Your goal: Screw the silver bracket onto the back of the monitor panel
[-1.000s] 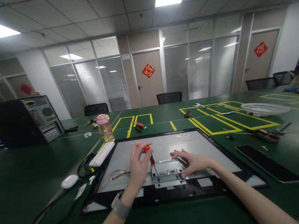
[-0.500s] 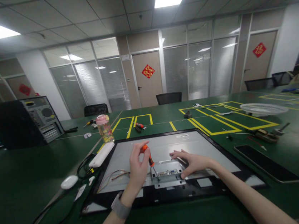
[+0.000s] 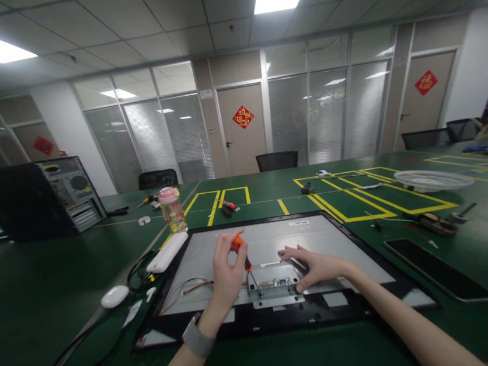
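An orange-and-black screwdriver is gripped in my left hand, tilted, its tip down at the port side of a metal bracket. The bracket carries connector ports and sits on the back of a flat display panel with a black frame. My right hand spans the bracket's right end, fingers spread, thumb at its near edge and fingertips at its far edge. Thin wires run across the panel left of the bracket. Part of the bracket is hidden under my right hand.
To the left lie a white power brick, black cable, a white oval mouse-like item and a pink-capped bottle. A black phone lies right. Farther off are pliers, a computer tower and a round white frame.
The view has shifted very slightly. My left hand and the screwdriver have turned a little, with the tip still at the bracket; my right hand stays where it was.
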A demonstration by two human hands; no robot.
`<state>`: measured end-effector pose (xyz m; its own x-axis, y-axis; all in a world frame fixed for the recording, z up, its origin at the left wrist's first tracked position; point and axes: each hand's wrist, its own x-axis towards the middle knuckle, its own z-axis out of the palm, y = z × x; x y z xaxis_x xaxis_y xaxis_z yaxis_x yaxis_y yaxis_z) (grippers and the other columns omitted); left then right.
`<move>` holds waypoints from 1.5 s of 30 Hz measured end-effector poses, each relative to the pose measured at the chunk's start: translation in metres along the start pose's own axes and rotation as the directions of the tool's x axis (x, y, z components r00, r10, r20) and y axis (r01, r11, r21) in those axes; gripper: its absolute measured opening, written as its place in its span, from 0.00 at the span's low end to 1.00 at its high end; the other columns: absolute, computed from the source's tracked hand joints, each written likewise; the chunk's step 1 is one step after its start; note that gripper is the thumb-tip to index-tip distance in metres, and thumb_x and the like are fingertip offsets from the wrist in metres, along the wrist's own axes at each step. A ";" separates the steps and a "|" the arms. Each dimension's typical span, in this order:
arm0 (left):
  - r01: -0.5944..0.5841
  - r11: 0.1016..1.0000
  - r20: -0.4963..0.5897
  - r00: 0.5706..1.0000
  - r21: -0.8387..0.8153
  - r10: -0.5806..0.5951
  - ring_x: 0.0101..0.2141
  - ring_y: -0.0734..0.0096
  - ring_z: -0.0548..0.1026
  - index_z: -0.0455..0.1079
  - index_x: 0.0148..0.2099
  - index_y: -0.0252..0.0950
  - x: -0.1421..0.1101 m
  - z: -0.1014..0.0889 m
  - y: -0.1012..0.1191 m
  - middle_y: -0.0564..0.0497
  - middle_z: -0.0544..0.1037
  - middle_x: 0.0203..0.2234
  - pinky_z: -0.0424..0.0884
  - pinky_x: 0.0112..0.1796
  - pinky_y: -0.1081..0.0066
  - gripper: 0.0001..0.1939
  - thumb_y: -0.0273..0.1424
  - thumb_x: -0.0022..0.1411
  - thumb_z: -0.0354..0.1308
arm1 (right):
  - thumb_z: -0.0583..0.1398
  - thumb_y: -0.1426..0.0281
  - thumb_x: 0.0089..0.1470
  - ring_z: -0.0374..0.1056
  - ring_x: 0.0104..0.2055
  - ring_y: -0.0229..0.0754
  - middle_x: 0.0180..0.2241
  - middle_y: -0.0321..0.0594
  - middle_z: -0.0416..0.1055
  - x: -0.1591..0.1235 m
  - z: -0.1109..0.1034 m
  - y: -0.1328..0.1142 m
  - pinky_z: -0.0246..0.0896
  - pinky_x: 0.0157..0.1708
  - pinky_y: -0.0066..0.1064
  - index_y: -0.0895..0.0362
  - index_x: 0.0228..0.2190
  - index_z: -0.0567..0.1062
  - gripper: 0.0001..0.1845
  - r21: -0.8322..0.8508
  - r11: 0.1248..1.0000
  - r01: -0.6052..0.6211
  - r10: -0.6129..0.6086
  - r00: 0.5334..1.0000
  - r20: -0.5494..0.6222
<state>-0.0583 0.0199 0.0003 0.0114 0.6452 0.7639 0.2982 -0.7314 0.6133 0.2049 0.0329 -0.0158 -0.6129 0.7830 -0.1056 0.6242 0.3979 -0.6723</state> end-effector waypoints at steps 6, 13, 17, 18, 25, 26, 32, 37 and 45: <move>0.053 0.993 0.035 0.998 -0.101 -0.050 0.35 0.69 0.71 0.69 0.48 0.37 -0.001 -0.002 0.000 0.49 0.71 0.35 0.68 0.38 0.69 0.13 0.33 0.66 0.48 | 0.66 0.46 0.38 0.31 0.68 0.55 0.65 0.44 0.47 0.000 0.000 0.001 0.23 0.65 0.50 0.51 0.57 0.61 0.48 0.006 1.000 -0.005 0.005 1.000 0.008; 0.006 0.998 -0.005 1.000 -0.067 -0.006 0.32 0.71 0.70 0.71 0.47 0.38 0.000 0.000 0.002 0.52 0.69 0.31 0.68 0.38 0.69 0.12 0.33 0.62 0.54 | 0.66 0.45 0.38 0.30 0.68 0.56 0.66 0.45 0.46 -0.001 0.000 -0.001 0.19 0.65 0.50 0.53 0.57 0.60 0.48 0.008 1.000 -0.003 0.003 1.000 0.009; 0.128 0.959 0.033 0.992 -0.254 -0.124 0.35 0.69 0.73 0.64 0.54 0.35 -0.004 0.001 0.000 0.48 0.73 0.36 0.70 0.38 0.68 0.17 0.35 0.67 0.46 | 0.66 0.46 0.38 0.30 0.68 0.56 0.66 0.44 0.46 -0.001 -0.001 -0.003 0.18 0.65 0.50 0.53 0.57 0.60 0.48 0.006 1.000 -0.015 0.015 1.000 0.010; 0.123 0.960 0.040 0.992 -0.251 -0.117 0.36 0.68 0.73 0.66 0.52 0.35 -0.005 0.000 -0.001 0.47 0.73 0.36 0.70 0.39 0.67 0.16 0.36 0.67 0.46 | 0.66 0.46 0.38 0.30 0.68 0.56 0.66 0.44 0.46 -0.001 -0.001 -0.003 0.18 0.65 0.50 0.53 0.57 0.60 0.48 0.006 1.000 -0.020 0.020 1.000 0.010; -0.063 0.998 -0.032 0.998 -0.018 0.062 0.34 0.70 0.69 0.75 0.43 0.39 0.000 -0.002 0.000 0.51 0.68 0.31 0.68 0.40 0.69 0.10 0.34 0.60 0.57 | 0.66 0.46 0.39 0.30 0.68 0.54 0.66 0.43 0.46 -0.001 0.000 0.001 0.19 0.65 0.50 0.51 0.56 0.60 0.46 0.021 1.000 0.002 -0.002 1.000 0.013; -0.048 0.998 -0.022 0.999 -0.038 0.048 0.34 0.70 0.70 0.74 0.44 0.39 0.000 -0.002 0.001 0.51 0.69 0.30 0.68 0.39 0.69 0.10 0.34 0.61 0.56 | 0.66 0.46 0.39 0.30 0.68 0.55 0.66 0.43 0.46 -0.001 0.000 0.001 0.20 0.65 0.50 0.51 0.56 0.60 0.46 0.020 1.000 0.000 0.000 1.000 0.012; 0.134 0.963 0.036 0.991 -0.235 -0.129 0.38 0.66 0.75 0.69 0.48 0.35 -0.003 -0.003 0.003 0.46 0.76 0.36 0.70 0.41 0.66 0.15 0.35 0.66 0.47 | 0.66 0.45 0.38 0.31 0.68 0.56 0.65 0.43 0.47 -0.001 0.000 0.000 0.20 0.65 0.51 0.50 0.56 0.61 0.48 0.014 1.000 -0.012 0.012 1.000 0.005; -0.022 0.995 -0.016 1.000 -0.101 0.020 0.37 0.67 0.71 0.74 0.41 0.37 -0.002 -0.003 0.001 0.48 0.71 0.35 0.68 0.41 0.68 0.10 0.35 0.62 0.54 | 0.66 0.45 0.38 0.31 0.68 0.54 0.66 0.42 0.46 0.000 0.000 0.003 0.20 0.65 0.50 0.50 0.56 0.61 0.47 0.016 1.000 0.003 -0.003 1.000 0.009; 0.075 0.981 0.052 0.996 -0.180 -0.067 0.38 0.66 0.73 0.70 0.48 0.36 -0.003 -0.003 0.004 0.46 0.74 0.35 0.68 0.40 0.67 0.15 0.35 0.67 0.46 | 0.66 0.44 0.36 0.32 0.68 0.57 0.65 0.43 0.47 -0.001 -0.001 -0.003 0.23 0.65 0.50 0.52 0.56 0.61 0.49 0.005 1.000 -0.015 0.015 1.000 0.002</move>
<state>-0.0597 0.0145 0.0015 0.0409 0.7032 0.7098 0.1212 -0.7087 0.6950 0.2041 0.0310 -0.0133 -0.6047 0.7877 -0.1174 0.6309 0.3838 -0.6743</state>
